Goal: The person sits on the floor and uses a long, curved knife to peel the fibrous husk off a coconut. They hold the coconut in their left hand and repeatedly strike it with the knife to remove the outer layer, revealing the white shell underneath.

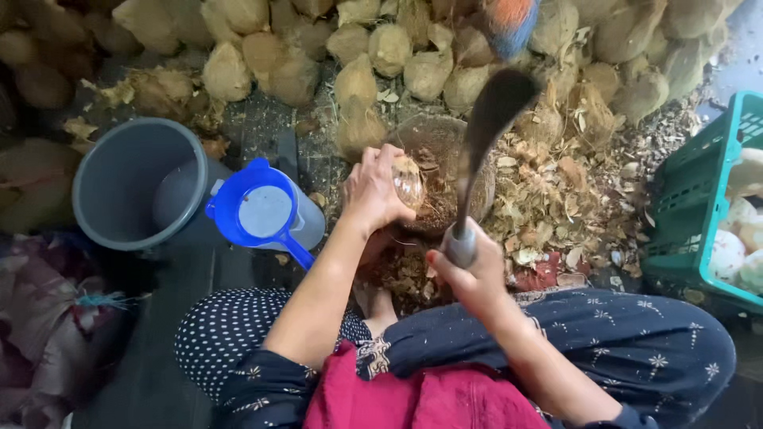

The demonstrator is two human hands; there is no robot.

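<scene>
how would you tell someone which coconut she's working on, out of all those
Start from the big heap of husked coconuts across the top, then come down to the round basket before the knees. The coconut sits at its near rim, gripped by the left hand; unlike the dull piled ones, it looks glossy.

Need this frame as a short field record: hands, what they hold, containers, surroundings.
left hand: grips a partly husked coconut over a round block
right hand: fingers closed on the handle of a curved chopping blade, blade raised and motion-blurred
left side: grey bucket; blue jug beside it
right side: green crate holding peeled pale coconuts
background: pile of unhusked coconuts
ground: husk chips scattered around the block
</scene>
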